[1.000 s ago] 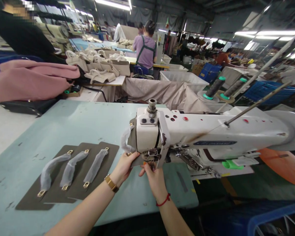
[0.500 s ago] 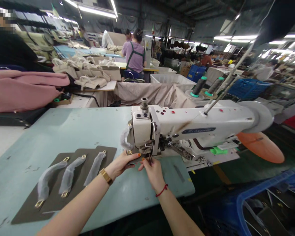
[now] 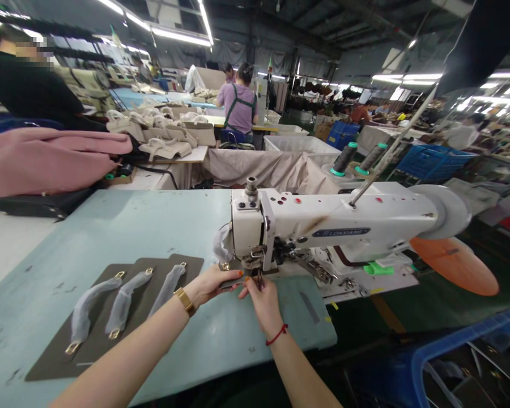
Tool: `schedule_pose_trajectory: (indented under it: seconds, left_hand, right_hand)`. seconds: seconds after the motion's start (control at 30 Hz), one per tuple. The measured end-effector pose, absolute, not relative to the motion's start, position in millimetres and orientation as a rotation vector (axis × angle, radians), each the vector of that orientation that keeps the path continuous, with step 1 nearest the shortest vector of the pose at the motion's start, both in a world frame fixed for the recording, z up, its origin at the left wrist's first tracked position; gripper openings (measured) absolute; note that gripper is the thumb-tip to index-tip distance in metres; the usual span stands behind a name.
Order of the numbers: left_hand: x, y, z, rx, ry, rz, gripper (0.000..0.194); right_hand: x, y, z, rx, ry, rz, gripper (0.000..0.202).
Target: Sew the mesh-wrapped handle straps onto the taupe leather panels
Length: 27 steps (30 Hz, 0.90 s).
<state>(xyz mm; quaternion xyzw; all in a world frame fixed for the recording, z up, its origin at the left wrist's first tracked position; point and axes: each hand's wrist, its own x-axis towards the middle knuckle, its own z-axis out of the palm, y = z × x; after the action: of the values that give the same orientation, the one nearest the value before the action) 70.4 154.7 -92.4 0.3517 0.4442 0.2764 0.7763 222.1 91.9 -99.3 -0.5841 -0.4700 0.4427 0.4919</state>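
Left hand (image 3: 216, 283), centre: pinching panel (image 3: 237, 264) at machine (image 3: 314, 215). Right hand (image 3: 262, 297), just right: curled, contents unclear. Three more panels (image 3: 138, 309), lower left, on desk (image 3: 174, 221).

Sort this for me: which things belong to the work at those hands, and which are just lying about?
Belongs, it seems:
flat panel, pinched by the left hand
sewing machine
thread spools
three similar panels with wrapped handles
blue crate of similar pieces

Apparently just lying about:
pink cloth
pale bags, further back
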Motion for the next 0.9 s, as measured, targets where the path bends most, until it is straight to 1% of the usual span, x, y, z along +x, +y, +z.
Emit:
schedule_pose_trajectory:
  seconds: [0.17,0.4,0.63,0.9]
  left_hand:
    - [71.3,157.2,-93.3,0.769,0.968,0.643,0.034]
    - [69.1,166.7,-103.6,0.796,0.949,0.637,0.035]
    - [68.3,173.4,-102.7,0.845,0.925,0.651,0.034]
    - [69.2,176.4,-106.8,0.843,0.931,0.721,0.032]
  right_hand:
    - [221.5,94.4,-103.0,-1.448,-1.149,1.063,0.041]
    - [220.2,99.5,-99.3,-1.476,-1.123,1.069,0.041]
    - [220.0,96.6,-98.8,-1.463,-1.137,1.104,0.041]
    - [220.0,72.2,-119.0,-1.525,-1.137,1.233,0.038]
